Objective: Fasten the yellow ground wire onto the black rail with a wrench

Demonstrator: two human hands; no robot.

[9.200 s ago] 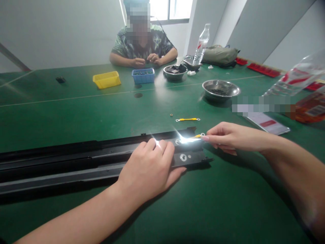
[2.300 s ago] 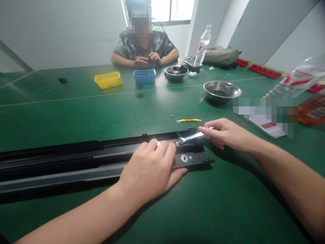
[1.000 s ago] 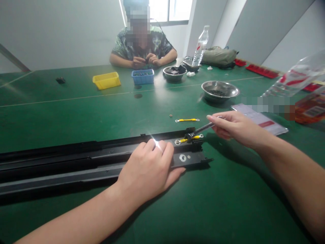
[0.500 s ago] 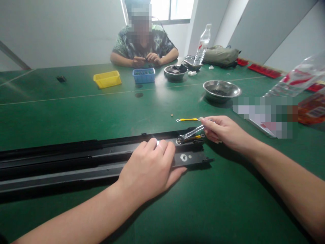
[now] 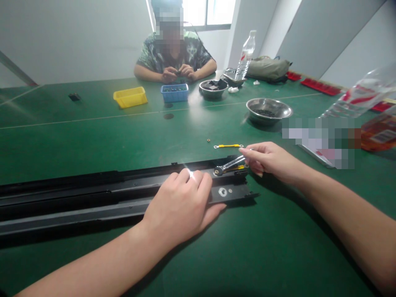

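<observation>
A long black metal rail [image 5: 93,194] lies across the green table [image 5: 247,255]. My left hand [image 5: 182,206] rests on the rail near its right end, fingers curled over it and pressing it down. My right hand [image 5: 269,159] pinches the handle of a small silver wrench [image 5: 227,166]. The wrench head sits on a fastener at the rail's right end, over a yellow wire with ring terminals [image 5: 238,167]. A second yellow wire [image 5: 228,146] and a small nut [image 5: 209,140] lie just beyond the rail.
A steel bowl [image 5: 268,109] stands at the right. Further back are a yellow bin [image 5: 130,97], a blue bin [image 5: 174,93], another bowl [image 5: 213,88] and a water bottle [image 5: 244,55]. A person sits across the table, hands together. A tilted bottle [image 5: 361,97] and papers lie far right.
My right hand has swung the wrench back and forth on the fastener, lifting it off a second ago and setting it back down. My left hand has stayed on the rail.
</observation>
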